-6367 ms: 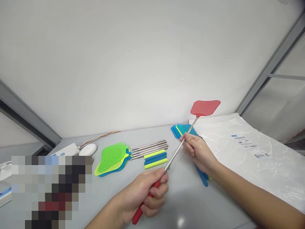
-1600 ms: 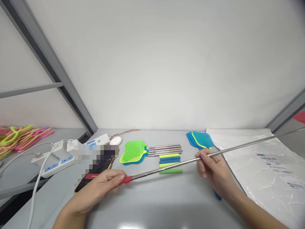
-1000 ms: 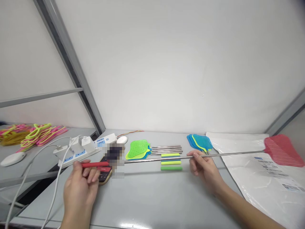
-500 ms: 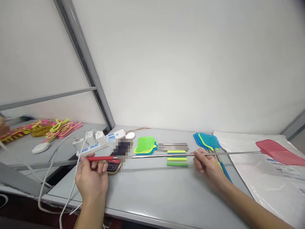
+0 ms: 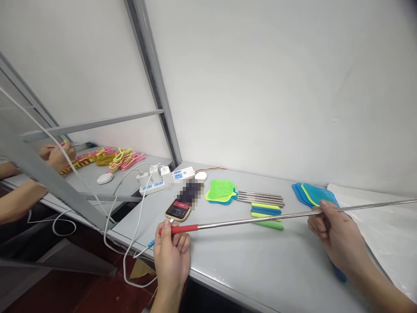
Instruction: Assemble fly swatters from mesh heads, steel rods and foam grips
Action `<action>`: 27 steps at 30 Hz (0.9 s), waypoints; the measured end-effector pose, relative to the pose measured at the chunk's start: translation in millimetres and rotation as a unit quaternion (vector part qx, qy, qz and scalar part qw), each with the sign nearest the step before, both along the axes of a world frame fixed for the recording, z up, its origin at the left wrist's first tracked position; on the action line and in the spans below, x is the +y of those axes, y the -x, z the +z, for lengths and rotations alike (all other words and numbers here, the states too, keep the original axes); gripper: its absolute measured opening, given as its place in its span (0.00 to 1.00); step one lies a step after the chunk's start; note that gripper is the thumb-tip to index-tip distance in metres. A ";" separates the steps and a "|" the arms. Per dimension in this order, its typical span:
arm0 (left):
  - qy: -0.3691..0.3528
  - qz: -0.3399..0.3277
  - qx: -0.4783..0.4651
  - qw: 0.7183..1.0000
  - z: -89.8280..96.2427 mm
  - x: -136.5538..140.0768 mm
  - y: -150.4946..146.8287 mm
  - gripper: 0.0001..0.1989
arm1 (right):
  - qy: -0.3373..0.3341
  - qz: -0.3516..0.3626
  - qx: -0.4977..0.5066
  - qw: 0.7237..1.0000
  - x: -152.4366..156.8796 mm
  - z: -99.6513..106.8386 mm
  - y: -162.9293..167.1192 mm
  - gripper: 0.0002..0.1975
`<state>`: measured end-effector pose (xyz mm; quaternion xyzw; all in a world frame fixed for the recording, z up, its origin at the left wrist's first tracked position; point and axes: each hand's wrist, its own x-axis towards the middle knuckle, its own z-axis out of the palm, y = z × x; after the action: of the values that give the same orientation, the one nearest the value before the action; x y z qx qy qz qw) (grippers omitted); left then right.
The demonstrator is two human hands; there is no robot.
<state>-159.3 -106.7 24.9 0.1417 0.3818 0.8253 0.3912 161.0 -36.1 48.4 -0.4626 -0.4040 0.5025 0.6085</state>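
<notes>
My left hand is closed on the red handle sleeve of a telescopic fly swatter. Its thin metal rod runs out of the sleeve to the right, slanting slightly upward above the table. Further along, my right hand grips the rod between thumb and fingers. The swatter's head lies beyond the right edge of view. Behind the rod are stacked green and blue swatter heads with metal rods. Loose yellow, blue and green sleeves lie below them. Blue swatters lie behind my right hand.
A phone and white power strips with plugs are on the left. White cables hang over the table edge. Beyond the metal frame, another person's hands work near colourful cords. A white plastic bag lies at right.
The view has turned left, bringing another person's hands more into sight. The red swatter head has left view at the right. Both my hands still hold the swatter.
</notes>
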 end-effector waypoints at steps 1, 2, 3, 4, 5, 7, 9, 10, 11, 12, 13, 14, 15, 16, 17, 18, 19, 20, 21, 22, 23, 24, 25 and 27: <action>-0.001 -0.005 -0.004 1.000 -0.8 0.2 1.5 0.14 | -0.002 -0.014 -0.010 1.000 -1.0 1.2 0.1 0.19; -0.001 -0.010 -0.007 1.000 -1.6 0.4 2.5 0.15 | -0.006 -0.025 -0.017 1.000 -2.1 1.7 0.2 0.19; -0.003 -0.015 -0.006 1.000 -2.3 0.5 3.0 0.15 | -0.009 -0.033 -0.020 0.999 -3.0 1.8 0.1 0.19; -0.007 -0.018 -0.001 1.000 -3.2 0.2 2.8 0.16 | -0.012 -0.038 -0.020 0.999 -3.9 1.3 0.2 0.19; -0.012 -0.022 0.008 1.000 -4.4 -0.4 2.1 0.16 | -0.012 -0.039 -0.018 0.999 -4.8 0.4 0.3 0.19; -0.023 -0.028 0.038 0.999 -7.5 -2.4 -0.3 0.19 | -0.009 -0.034 -0.014 0.999 -6.7 -1.5 1.6 0.18; -0.033 -0.036 0.071 0.996 -11.8 -4.7 -2.4 0.21 | -0.014 -0.017 -0.012 1.000 -9.4 -2.3 4.2 0.18; -0.034 -0.040 0.086 0.995 -14.3 -5.6 -2.9 0.22 | -0.021 -0.009 -0.012 1.000 -10.9 -1.7 6.0 0.17; -0.031 -0.043 0.100 0.994 -16.8 -6.2 -2.8 0.22 | -0.030 -0.004 -0.013 0.999 -12.4 0.0 8.0 0.17; -0.021 -0.047 0.117 0.992 -19.2 -6.6 -2.3 0.22 | -0.039 -0.004 -0.015 0.999 -13.6 2.8 10.1 0.16; -0.004 -0.054 0.143 0.988 -21.3 -6.7 -1.5 0.22 | -0.048 -0.005 -0.016 0.999 -14.3 6.7 12.3 0.16; 0.016 -0.068 0.183 0.981 -22.9 -6.7 -0.6 0.22 | -0.056 -0.006 -0.016 0.998 -14.4 11.8 14.6 0.15; 0.038 -0.088 0.236 0.967 -23.7 -6.6 0.1 0.22 | -0.064 -0.005 -0.013 0.998 -13.9 17.8 17.1 0.14; 0.057 -0.115 0.299 0.946 -23.5 -6.7 0.2 0.22 | -0.074 0.001 -0.009 0.997 -12.9 24.5 20.2 0.14; 0.071 -0.146 0.362 0.918 -22.5 -6.9 -0.4 0.22 | -0.085 0.010 -0.004 0.996 -11.6 31.6 23.8 0.13; 0.078 -0.180 0.417 0.888 -20.5 -7.4 -1.9 0.23 | -0.097 0.019 0.001 0.995 -10.4 38.6 28.2 0.13; 0.080 -0.210 0.458 0.860 -17.9 -8.2 -4.6 0.23 | -0.110 0.029 0.001 0.994 -9.6 45.3 33.5 0.13; 0.078 -0.235 0.483 0.840 -14.9 -9.5 -8.6 0.24 | -0.123 0.038 -0.001 0.992 -9.5 51.3 39.6 0.13; 0.074 -0.257 0.494 0.828 -11.9 -11.2 -13.7 0.24 | -0.135 0.046 -0.008 0.990 -10.5 56.2 46.5 0.13; 0.069 -0.277 0.493 0.822 -9.3 -13.6 -20.1 0.25 | -0.145 0.053 -0.019 0.988 -12.7 59.8 54.0 0.14; 0.066 -0.296 0.485 0.820 -7.3 -16.5 -27.6 0.25 | -0.151 0.061 -0.030 0.986 -16.1 62.0 61.8 0.14; 0.065 -0.317 0.472 0.820 -6.0 -19.9 -35.9 0.26 | -0.156 0.070 -0.040 0.984 -20.8 62.6 69.7 0.15; 0.066 -0.341 0.454 0.820 -5.3 -23.9 -44.9 0.26 | -0.158 0.080 -0.048 0.983 -26.7 61.7 77.5 0.15; 0.072 -0.377 0.418 0.823 -4.6 -32.5 -63.2 0.27 | -0.158 0.104 -0.051 0.981 -41.2 55.8 91.3 0.15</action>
<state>-96.1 -139.2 20.3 0.5775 0.4834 0.4455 0.4841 69.7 -77.3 104.2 -0.3414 -0.5542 0.4688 0.5971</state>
